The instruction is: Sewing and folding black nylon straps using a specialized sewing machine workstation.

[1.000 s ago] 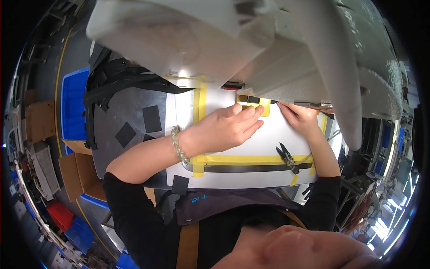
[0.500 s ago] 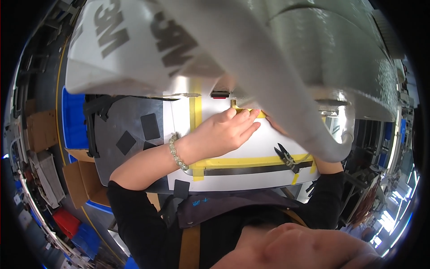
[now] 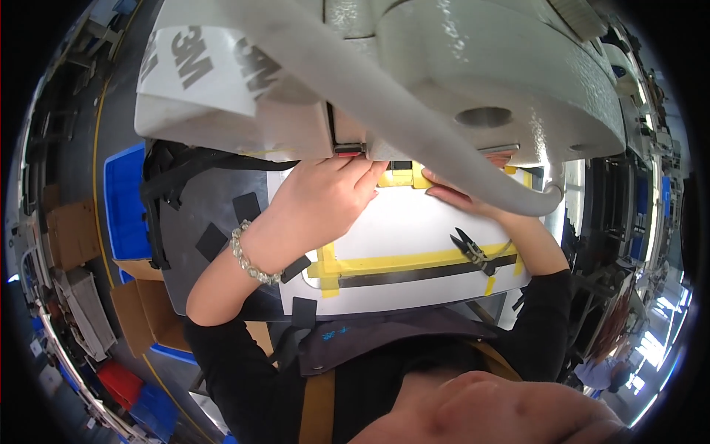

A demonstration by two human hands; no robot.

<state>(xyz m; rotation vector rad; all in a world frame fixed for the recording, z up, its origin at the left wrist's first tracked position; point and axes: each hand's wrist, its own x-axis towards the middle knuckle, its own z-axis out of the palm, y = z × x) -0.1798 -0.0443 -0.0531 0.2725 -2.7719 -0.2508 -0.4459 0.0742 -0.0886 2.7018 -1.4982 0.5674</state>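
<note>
My left hand (image 3: pixel 325 200) reaches under the front of a large white machine head, which looks like a sewing machine (image 3: pixel 414 81). Its fingers are drawn together, and the machine hides their tips and whatever they may hold. Beside them lies a yellow piece (image 3: pixel 401 178) with a small black part (image 3: pixel 400 165) at its far edge. My right hand (image 3: pixel 455 196) rests at the right end of that yellow piece, fingers stretched and slightly apart, partly behind a thick grey tube (image 3: pixel 414 122). Under both hands is a white board (image 3: pixel 399 229) edged with yellow tape (image 3: pixel 384 263).
Black-bladed thread snips (image 3: pixel 473 250) lie on the board's right side. Dark flat pads (image 3: pixel 212 242) are spread on the grey table (image 3: pixel 185 259) to the left. Beyond it stand a blue bin (image 3: pixel 124 200) and an open cardboard box (image 3: pixel 144 307).
My left hand has moved left and away from me, off the yellow piece, to beneath the machine head. My right hand shows more now. The view has shifted, uncovering more of the machine.
</note>
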